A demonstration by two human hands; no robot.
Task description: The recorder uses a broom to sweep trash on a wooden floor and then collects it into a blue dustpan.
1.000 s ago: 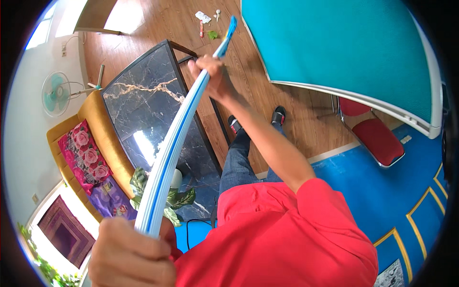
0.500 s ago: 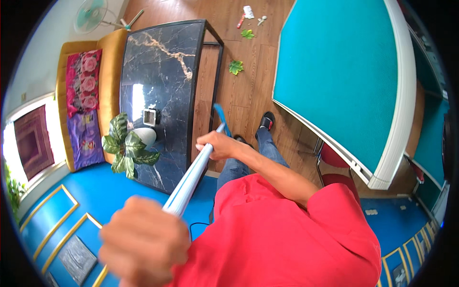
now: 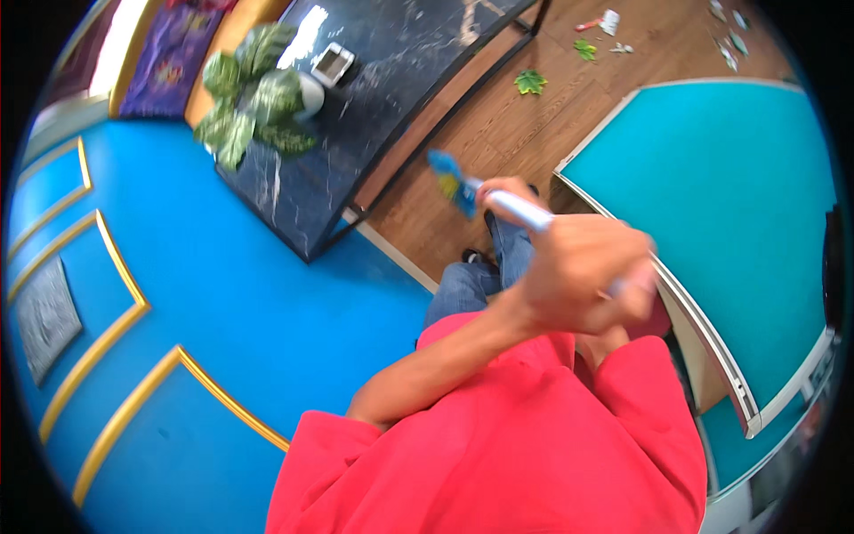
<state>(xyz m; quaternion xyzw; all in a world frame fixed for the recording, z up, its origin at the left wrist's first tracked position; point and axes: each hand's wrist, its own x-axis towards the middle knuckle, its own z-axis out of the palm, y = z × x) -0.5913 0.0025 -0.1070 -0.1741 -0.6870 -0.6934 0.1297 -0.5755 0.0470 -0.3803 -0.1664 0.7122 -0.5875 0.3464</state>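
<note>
A broom with a pale blue handle [image 3: 527, 212] slants across the front of my body, its blue head [image 3: 455, 185] with a yellow patch pointing up-left over the wood floor. My left hand [image 3: 589, 271] crosses over to the right and is closed round the upper handle, slightly blurred. Lower on the same handle, close to the head, my right hand [image 3: 509, 198] is wrapped round it. The left hand hides most of my right forearm. Whether the bristles touch the floor I cannot tell.
A black marble-look table [image 3: 382, 80] stands to the left, bearing a potted plant [image 3: 267, 98] and a small square dish [image 3: 333, 64]. Green leaves [image 3: 531, 83], white paper [image 3: 609, 21] and other litter lie on the floor ahead. A teal-topped table [image 3: 703, 169] is at my right.
My left hand has swung from the lower left to the right across my body, tilting the handle the other way. The view has turned, and the broom head shows more fully.
</note>
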